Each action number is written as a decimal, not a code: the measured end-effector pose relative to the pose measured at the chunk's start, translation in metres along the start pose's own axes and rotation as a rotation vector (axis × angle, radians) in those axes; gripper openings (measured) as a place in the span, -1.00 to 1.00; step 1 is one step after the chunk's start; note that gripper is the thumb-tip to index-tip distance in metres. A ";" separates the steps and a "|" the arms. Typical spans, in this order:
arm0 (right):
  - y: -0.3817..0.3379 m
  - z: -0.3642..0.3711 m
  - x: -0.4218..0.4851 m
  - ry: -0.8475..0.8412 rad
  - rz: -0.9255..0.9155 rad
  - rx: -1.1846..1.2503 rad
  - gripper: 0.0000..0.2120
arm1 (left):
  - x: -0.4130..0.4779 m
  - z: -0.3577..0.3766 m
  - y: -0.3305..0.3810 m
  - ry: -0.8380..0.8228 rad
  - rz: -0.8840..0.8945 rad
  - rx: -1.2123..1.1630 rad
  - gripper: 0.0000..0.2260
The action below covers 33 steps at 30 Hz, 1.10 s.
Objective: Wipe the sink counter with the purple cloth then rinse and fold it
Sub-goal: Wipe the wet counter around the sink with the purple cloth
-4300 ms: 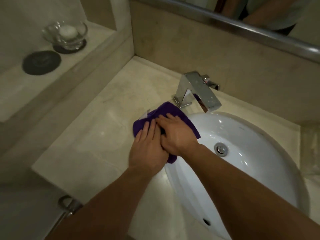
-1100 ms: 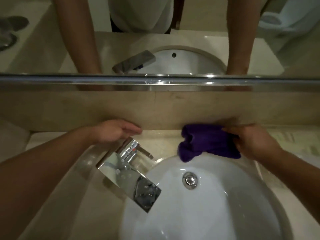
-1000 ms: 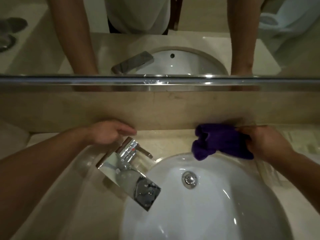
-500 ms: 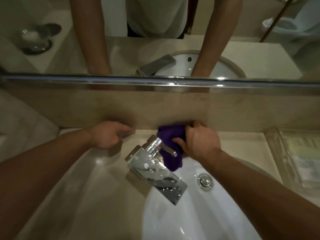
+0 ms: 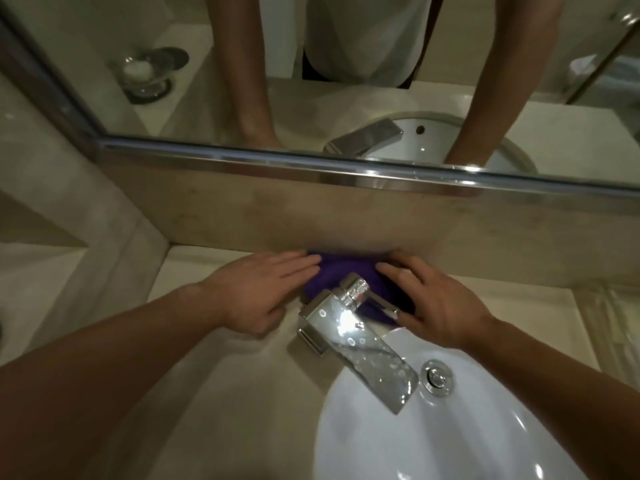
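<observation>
- the purple cloth (image 5: 341, 273) lies bunched on the counter (image 5: 221, 382) in the narrow strip behind the faucet (image 5: 349, 327), against the backsplash (image 5: 311, 213).
- the cloth's long axis runs left to right along the wall; the faucet body hides its near part.
- left hand (image 5: 256, 296): flat, fingers together and extended, tips touching the cloth's left end.
- right hand (image 5: 433, 303): fingers spread, pressing on the cloth's right end; nothing pinched.
- the cloth sits between the two hands, ahead of both sets of fingertips; the right hand covers more of it.
- judgement: wiping phase, behind the faucet; rinse and fold not yet done.
- the sink basin (image 5: 450, 438) appears dry; no water visible from the spout.
</observation>
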State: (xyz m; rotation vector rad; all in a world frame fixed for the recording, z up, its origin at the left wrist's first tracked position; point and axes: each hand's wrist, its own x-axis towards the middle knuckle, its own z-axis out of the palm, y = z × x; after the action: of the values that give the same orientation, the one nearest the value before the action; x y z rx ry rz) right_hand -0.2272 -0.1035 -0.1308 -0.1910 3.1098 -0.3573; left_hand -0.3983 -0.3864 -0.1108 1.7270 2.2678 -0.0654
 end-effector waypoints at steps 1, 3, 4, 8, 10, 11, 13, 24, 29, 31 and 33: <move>0.004 0.002 -0.005 0.042 0.015 -0.042 -0.39 | 0.008 0.000 0.007 0.009 0.045 -0.002 -0.28; 0.006 0.007 -0.011 0.101 0.063 -0.081 -0.43 | 0.023 -0.005 0.018 -0.017 0.055 -0.090 -0.20; 0.005 0.008 -0.013 0.117 0.087 -0.082 -0.44 | 0.031 -0.007 0.020 -0.033 0.043 -0.133 -0.19; 0.020 -0.001 -0.033 0.096 0.107 -0.076 -0.49 | 0.062 -0.016 0.027 -0.048 0.016 -0.122 -0.40; 0.030 -0.007 -0.048 0.074 0.111 -0.041 -0.48 | 0.069 -0.020 0.032 -0.053 -0.040 -0.168 -0.42; 0.032 -0.007 -0.053 0.056 0.092 -0.040 -0.50 | 0.071 -0.021 0.033 -0.042 -0.043 -0.183 -0.43; 0.029 -0.009 -0.048 -0.030 0.028 -0.094 -0.55 | 0.070 -0.016 0.031 0.011 -0.022 -0.184 -0.47; -0.048 -0.055 0.106 -0.661 0.213 0.269 -0.46 | -0.017 -0.002 -0.038 0.116 -0.150 -0.081 -0.46; -0.118 -0.041 0.169 -0.757 0.279 0.399 -0.61 | -0.078 -0.016 -0.070 -0.135 -0.303 0.109 -0.55; -0.143 -0.031 0.187 -0.789 0.240 0.333 -0.54 | -0.096 -0.017 -0.074 -0.172 -0.368 0.214 -0.58; -0.163 -0.029 0.198 -0.808 0.162 0.096 -0.52 | -0.099 -0.015 -0.069 -0.159 -0.403 0.323 -0.54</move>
State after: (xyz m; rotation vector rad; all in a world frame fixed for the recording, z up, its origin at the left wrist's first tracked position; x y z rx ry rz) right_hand -0.4042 -0.2788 -0.0635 -0.0569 2.2876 -0.3195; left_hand -0.4431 -0.4958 -0.0807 1.3062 2.5494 -0.6595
